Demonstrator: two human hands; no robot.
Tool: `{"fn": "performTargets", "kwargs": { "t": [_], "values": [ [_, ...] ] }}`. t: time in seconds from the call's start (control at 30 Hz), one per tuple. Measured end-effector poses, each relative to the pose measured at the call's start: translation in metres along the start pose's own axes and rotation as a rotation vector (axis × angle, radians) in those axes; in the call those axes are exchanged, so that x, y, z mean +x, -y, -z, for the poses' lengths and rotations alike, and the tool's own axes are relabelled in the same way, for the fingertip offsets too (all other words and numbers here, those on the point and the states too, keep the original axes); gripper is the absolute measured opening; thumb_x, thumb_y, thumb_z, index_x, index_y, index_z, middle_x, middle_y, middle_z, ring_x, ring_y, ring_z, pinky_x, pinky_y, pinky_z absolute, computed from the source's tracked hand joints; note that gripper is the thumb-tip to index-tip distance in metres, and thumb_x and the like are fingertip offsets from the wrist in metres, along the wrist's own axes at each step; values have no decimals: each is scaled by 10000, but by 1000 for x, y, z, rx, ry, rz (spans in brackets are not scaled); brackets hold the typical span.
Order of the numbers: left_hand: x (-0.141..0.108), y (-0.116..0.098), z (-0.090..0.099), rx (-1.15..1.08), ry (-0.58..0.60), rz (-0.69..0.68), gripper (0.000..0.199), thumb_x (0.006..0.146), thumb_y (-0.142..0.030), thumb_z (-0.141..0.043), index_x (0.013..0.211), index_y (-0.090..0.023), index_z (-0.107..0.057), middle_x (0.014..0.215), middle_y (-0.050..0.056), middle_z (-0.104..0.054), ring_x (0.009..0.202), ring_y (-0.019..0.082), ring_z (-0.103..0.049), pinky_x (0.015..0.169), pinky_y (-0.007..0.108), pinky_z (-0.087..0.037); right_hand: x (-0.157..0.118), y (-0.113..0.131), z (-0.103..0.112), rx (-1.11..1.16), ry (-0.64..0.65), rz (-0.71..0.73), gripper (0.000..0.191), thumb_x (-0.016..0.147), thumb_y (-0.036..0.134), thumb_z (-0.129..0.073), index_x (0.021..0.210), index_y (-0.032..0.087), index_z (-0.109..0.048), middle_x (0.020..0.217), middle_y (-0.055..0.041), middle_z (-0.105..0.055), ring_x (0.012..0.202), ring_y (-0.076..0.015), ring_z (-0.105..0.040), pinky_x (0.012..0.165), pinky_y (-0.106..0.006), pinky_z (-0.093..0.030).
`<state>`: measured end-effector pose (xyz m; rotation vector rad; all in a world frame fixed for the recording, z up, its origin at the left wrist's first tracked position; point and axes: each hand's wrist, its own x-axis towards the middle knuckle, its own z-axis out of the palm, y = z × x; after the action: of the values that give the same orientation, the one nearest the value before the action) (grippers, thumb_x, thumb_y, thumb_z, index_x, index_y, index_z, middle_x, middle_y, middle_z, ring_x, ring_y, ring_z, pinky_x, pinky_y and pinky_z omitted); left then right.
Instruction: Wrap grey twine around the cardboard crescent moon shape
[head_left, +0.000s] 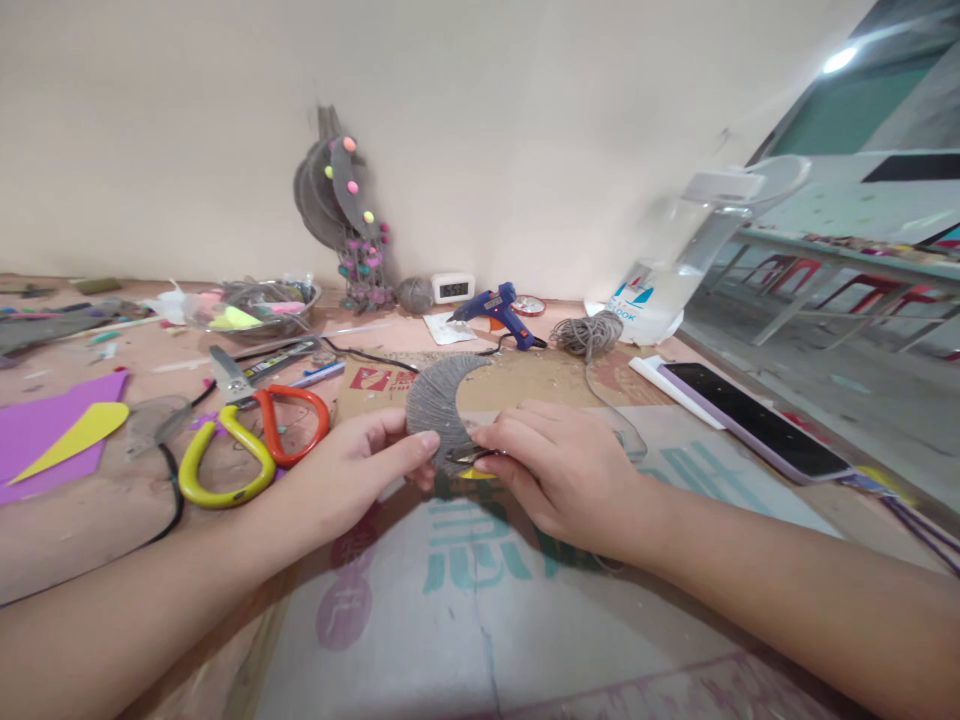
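Observation:
A crescent moon shape (439,400) wrapped in grey yarn is held up above the board, its upper tip pointing right. My left hand (375,455) grips its outer left edge between thumb and fingers. At the lower end, my right hand (551,465) is closed in a pinch on grey yarn, close against the crescent. A bit of yellow (476,473) shows under that end, beside the right fingertips. From a bundle of grey yarn (589,333), a loose strand runs down behind my right hand. The exact grip of the right fingertips is partly hidden.
Scissors (251,430) with yellow and red handles lie left, near purple foam sheet (45,430). Behind are a blue glue gun (499,312), a small clock (453,288) and a bowl of supplies (251,310). A phone (757,420) and clear jug (667,270) stand right.

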<state>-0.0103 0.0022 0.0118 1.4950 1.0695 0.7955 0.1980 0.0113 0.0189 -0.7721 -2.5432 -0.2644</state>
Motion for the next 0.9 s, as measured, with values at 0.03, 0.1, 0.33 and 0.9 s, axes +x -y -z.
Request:
{"fn": "performTargets", "kwargs": {
  "t": [0.03,0.1,0.33,0.9],
  "values": [
    [0,0,0,-4,4,-1,182,842,-327,-508,756,-199,-605,678,-48,-599,673,99,-552,670,204,-412,0,0,0,-7,-4,10,172,885,217,-435,886,143,-590,716,-26,-594,636,-151,-477,569,-263,-321],
    [0,1,0,-4,9,-1,186,842,-332,-508,758,-199,-608,684,-47,-602,677,101,-552,672,207,-410,0,0,0,-16,-8,19,167,883,212,-439,882,143,-591,717,-23,-595,636,-149,-473,573,-263,-322],
    [-1,2,3,27,11,-8,181,838,-329,-509,764,-201,-613,680,-39,-605,683,116,-557,683,222,-415,0,-1,-2,-20,-12,20,163,883,228,-452,864,153,-595,714,-14,-605,637,-144,-493,578,-261,-334],
    [-2,-1,0,85,-25,-18,213,832,-361,-493,775,-190,-607,705,-16,-614,699,139,-572,667,235,-434,-4,-2,-1,89,-26,-54,177,880,254,-449,976,151,-556,818,-44,-625,680,-147,-516,606,-264,-352]
  ]
}}
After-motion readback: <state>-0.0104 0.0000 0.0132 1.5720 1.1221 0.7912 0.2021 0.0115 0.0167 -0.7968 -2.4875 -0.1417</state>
